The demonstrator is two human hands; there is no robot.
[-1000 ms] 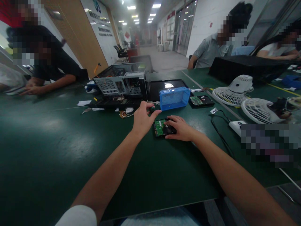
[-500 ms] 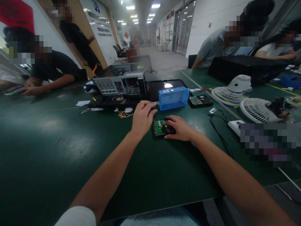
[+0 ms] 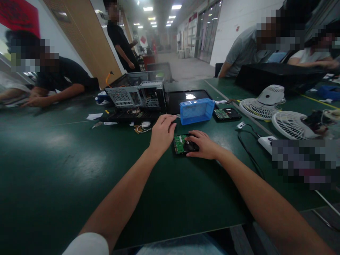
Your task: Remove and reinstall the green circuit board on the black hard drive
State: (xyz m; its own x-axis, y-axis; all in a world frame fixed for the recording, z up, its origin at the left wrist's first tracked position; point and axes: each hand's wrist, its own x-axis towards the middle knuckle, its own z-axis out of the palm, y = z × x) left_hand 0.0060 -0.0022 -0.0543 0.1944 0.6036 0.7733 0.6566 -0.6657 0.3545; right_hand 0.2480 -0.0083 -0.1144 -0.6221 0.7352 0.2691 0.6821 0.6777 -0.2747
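A hard drive [image 3: 180, 144] lies on the green table with its green circuit board facing up. Curled over its right part, my right hand [image 3: 204, 145] grips it, thumb along the near edge and fingers across the top. Left of the drive and apart from it, my left hand [image 3: 162, 132] is raised with its fingers bent together and the thumb close to them. A thin pale thing shows by those fingertips; I cannot make out what they hold. Just beyond both hands, a blue plastic bin [image 3: 196, 112] stands on its side.
An opened computer case [image 3: 135, 94] stands behind, near a black panel [image 3: 190, 95]. Another hard drive [image 3: 227, 114] lies right of the bin. White fan parts [image 3: 261, 102], a black cable [image 3: 248, 152] and a power strip [image 3: 265, 142] are on the right. Several people are around the table.
My left hand has shifted very slightly, its thumb closer to the fingers. My right hand stays on the hard drive. A standing person at the back left has moved to the right.
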